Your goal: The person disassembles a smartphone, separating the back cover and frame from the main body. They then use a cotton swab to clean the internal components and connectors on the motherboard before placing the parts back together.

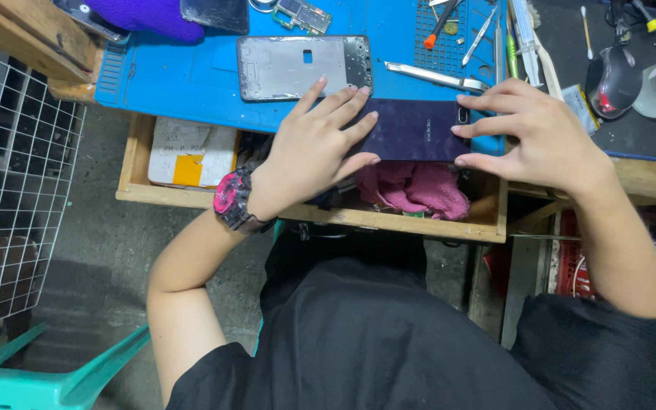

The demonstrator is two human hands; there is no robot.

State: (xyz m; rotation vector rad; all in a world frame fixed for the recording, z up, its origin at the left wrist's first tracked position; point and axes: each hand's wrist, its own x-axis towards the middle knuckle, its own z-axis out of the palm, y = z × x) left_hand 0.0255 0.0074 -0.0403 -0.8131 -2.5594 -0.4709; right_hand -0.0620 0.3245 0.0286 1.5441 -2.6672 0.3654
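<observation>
The phone back cover [411, 130] under both hands is dark purple and glossy. At its 11 o'clock lies a silver-grey phone frame [303, 67] on a bright blue mat [191, 76]. At the cover's 6 o'clock sits a pink cloth [419, 191]. The left wrist's watch [233, 199] is magenta and black. At 8 o'clock a turquoise stool [55, 380] shows.

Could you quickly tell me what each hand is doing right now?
Left hand: open, pressing flat on the dark purple phone.
Right hand: open, fingertips gripping the phone's end.
</observation>
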